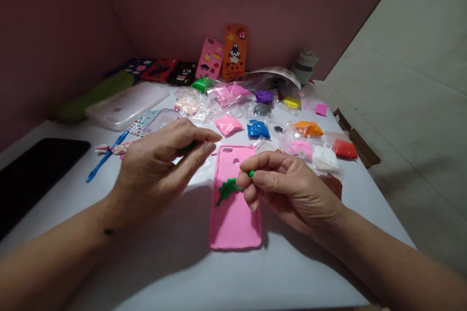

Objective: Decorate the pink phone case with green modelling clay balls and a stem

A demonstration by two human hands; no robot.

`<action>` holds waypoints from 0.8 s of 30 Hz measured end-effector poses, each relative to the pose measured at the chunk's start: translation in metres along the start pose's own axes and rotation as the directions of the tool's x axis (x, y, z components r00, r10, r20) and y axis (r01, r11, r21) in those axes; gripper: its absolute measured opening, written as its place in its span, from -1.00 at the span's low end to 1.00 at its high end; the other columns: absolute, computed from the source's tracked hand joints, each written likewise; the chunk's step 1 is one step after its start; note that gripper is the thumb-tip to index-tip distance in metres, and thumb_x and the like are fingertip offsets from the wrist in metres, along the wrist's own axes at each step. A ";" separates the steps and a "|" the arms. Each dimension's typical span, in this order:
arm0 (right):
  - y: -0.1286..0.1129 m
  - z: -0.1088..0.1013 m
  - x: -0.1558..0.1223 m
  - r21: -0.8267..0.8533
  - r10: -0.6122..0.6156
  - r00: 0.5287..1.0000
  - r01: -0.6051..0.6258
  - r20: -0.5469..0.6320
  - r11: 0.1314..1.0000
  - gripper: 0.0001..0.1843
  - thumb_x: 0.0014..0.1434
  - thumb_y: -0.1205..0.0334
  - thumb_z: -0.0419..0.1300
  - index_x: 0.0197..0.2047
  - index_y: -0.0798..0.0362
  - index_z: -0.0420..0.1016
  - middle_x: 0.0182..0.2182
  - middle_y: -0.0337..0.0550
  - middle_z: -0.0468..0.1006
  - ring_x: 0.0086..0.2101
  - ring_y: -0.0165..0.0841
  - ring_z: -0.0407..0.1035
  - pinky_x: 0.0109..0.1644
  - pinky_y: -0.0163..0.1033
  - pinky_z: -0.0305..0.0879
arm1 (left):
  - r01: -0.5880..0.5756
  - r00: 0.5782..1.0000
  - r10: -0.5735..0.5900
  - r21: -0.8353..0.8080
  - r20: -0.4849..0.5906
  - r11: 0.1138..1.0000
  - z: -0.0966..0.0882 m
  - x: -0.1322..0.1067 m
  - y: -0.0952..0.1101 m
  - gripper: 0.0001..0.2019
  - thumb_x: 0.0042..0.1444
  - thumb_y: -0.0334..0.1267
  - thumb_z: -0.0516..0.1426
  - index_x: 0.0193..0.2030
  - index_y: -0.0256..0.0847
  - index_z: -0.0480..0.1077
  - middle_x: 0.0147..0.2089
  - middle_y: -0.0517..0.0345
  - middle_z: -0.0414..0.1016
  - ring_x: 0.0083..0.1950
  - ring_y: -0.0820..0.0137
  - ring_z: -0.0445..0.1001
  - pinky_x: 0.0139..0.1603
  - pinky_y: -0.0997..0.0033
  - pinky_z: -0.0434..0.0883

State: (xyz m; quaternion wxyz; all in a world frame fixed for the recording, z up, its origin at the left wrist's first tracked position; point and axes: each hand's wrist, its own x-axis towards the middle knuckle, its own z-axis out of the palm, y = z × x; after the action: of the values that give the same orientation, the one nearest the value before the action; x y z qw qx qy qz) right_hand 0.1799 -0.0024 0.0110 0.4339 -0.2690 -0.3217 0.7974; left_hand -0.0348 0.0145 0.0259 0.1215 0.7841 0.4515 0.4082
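Observation:
A pink phone case point(236, 226) lies on the white table between my hands, with a leafy green clay shape point(228, 188) stuck across its upper half. Above the case's right edge, my right hand point(288, 187) pinches a small bit of green clay point(251, 174) between thumb and fingers. To the left of the case, my left hand point(160, 155) is raised with its fingers curled round a lump of dark green clay point(187, 148), mostly hidden in shadow. Its thumb and forefinger tips stand a little apart.
Bagged clays, such as a blue pack point(258, 129), an orange pack point(308, 129) and a red pack point(345, 148), spread behind the case. Decorated cases, one orange point(235, 51), lean on the back wall. A blue modelling tool point(107, 157) and a black phone-like slab point(40, 175) lie left.

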 end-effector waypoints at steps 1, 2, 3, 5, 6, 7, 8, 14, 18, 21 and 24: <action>0.000 -0.001 0.001 -0.002 -0.007 1.000 0.007 -0.002 1.000 -0.86 0.08 0.35 0.54 -0.25 0.11 0.77 -0.38 -0.17 0.73 -0.44 -0.51 0.56 -0.30 -0.44 0.48 | 0.040 0.999 -0.040 -0.011 -0.005 0.999 0.000 0.002 -0.002 -0.87 0.33 -0.28 0.18 -0.16 -0.09 0.59 -0.27 0.25 0.59 -0.27 0.41 0.51 -0.20 0.42 0.39; 0.001 -0.002 0.001 -0.012 -0.010 1.000 0.010 -0.007 1.000 -0.87 0.10 0.33 0.54 -0.24 0.10 0.77 -0.38 -0.17 0.73 -0.44 -0.51 0.55 -0.31 -0.44 0.47 | 0.078 0.997 -0.078 -0.025 -0.001 0.997 -0.001 0.004 -0.004 -0.87 0.31 -0.26 0.18 -0.18 -0.09 0.60 -0.30 0.27 0.58 -0.31 0.41 0.48 -0.22 0.40 0.37; 0.001 -0.003 0.001 -0.025 -0.012 1.000 0.011 -0.013 1.000 -0.87 0.11 0.28 0.54 -0.25 0.10 0.76 -0.40 -0.18 0.72 -0.47 -0.51 0.53 -0.35 -0.44 0.46 | 0.115 0.993 -0.115 -0.037 0.003 0.993 -0.001 0.005 -0.006 -0.87 0.30 -0.25 0.19 -0.21 -0.09 0.60 -0.36 0.29 0.54 -0.37 0.42 0.44 -0.26 0.38 0.35; 0.001 -0.003 0.002 -0.067 -0.019 0.999 0.017 -0.033 0.998 -0.83 0.09 0.21 0.57 -0.36 0.11 0.74 -0.51 -0.22 0.65 -0.55 -0.53 0.45 -0.45 -0.45 0.38 | 0.173 0.985 -0.172 -0.044 0.015 0.984 -0.002 0.008 -0.009 -0.85 0.27 -0.21 0.18 -0.23 -0.10 0.60 -0.47 0.32 0.44 -0.48 0.44 0.33 -0.34 0.35 0.29; 0.000 -0.003 0.003 -0.088 -0.030 0.998 0.026 -0.047 0.996 -0.81 0.05 0.22 0.59 -0.41 0.11 0.71 -0.56 -0.25 0.61 -0.58 -0.55 0.40 -0.48 -0.46 0.35 | 0.192 0.981 -0.191 -0.042 0.023 0.980 -0.002 0.009 -0.009 -0.84 0.26 -0.19 0.17 -0.23 -0.11 0.61 -0.50 0.33 0.40 -0.51 0.44 0.30 -0.36 0.34 0.27; 0.000 -0.003 0.003 -0.102 -0.048 0.997 0.042 -0.058 0.994 -0.79 0.01 0.26 0.61 -0.45 0.11 0.69 -0.58 -0.28 0.59 -0.59 -0.56 0.38 -0.49 -0.48 0.33 | 0.204 0.979 -0.203 -0.038 0.031 0.978 -0.003 0.011 -0.010 -0.82 0.25 -0.18 0.17 -0.24 -0.12 0.60 -0.51 0.33 0.38 -0.51 0.44 0.29 -0.38 0.33 0.25; -0.001 -0.002 0.003 -0.110 -0.068 0.996 0.061 -0.061 0.992 -0.78 -0.05 0.32 0.63 -0.48 0.10 0.67 -0.58 -0.30 0.58 -0.58 -0.57 0.38 -0.48 -0.49 0.34 | 0.213 0.976 -0.212 -0.032 0.041 0.976 -0.003 0.012 -0.011 -0.81 0.25 -0.16 0.16 -0.25 -0.13 0.60 -0.52 0.32 0.38 -0.51 0.44 0.30 -0.38 0.32 0.24; -0.002 -0.005 0.001 -0.052 -0.017 0.999 0.019 0.034 0.998 -0.89 0.09 0.32 0.55 -0.30 0.08 0.74 -0.46 -0.23 0.68 -0.51 -0.49 0.52 -0.39 -0.42 0.48 | 0.222 0.973 -0.220 -0.033 0.065 0.974 -0.001 0.015 -0.012 -0.78 0.24 -0.15 0.15 -0.25 -0.14 0.61 -0.54 0.33 0.37 -0.52 0.45 0.29 -0.40 0.33 0.22; -0.001 -0.006 0.000 -0.082 -0.005 0.999 0.008 0.041 0.997 -0.82 0.14 0.17 0.55 -0.36 0.10 0.74 -0.54 -0.24 0.63 -0.55 -0.52 0.46 -0.48 -0.46 0.42 | 0.235 0.970 -0.232 -0.041 0.071 0.971 -0.001 0.015 -0.013 -0.80 0.23 -0.16 0.16 -0.27 -0.12 0.62 -0.55 0.34 0.37 -0.52 0.45 0.29 -0.43 0.33 0.19; -0.002 -0.004 -0.001 -0.091 -0.043 0.998 0.047 0.044 0.995 -0.83 -0.02 0.40 0.60 -0.42 0.07 0.71 -0.48 -0.26 0.66 -0.50 -0.51 0.51 -0.41 -0.45 0.49 | 0.255 0.966 -0.249 -0.084 0.074 0.963 -0.003 0.016 -0.013 -0.82 0.22 -0.16 0.18 -0.28 -0.10 0.62 -0.54 0.33 0.39 -0.52 0.45 0.29 -0.42 0.33 0.19; -0.002 -0.003 -0.001 -0.069 0.018 0.998 -0.013 0.058 0.998 -0.91 0.12 0.31 0.55 -0.31 0.07 0.74 -0.40 -0.18 0.72 -0.47 -0.43 0.57 -0.39 -0.35 0.58 | 0.314 0.949 -0.305 -0.160 0.076 0.936 -0.004 0.018 -0.013 -0.83 0.20 -0.14 0.21 -0.31 -0.09 0.62 -0.53 0.31 0.42 -0.50 0.44 0.30 -0.45 0.33 0.18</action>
State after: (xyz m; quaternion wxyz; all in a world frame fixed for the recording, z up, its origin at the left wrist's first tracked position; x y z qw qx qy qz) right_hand 0.1835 -0.0021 0.0110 0.4086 -0.2626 -0.3593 0.7969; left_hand -0.0415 0.0360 0.0310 0.2621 0.6999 0.5294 0.4014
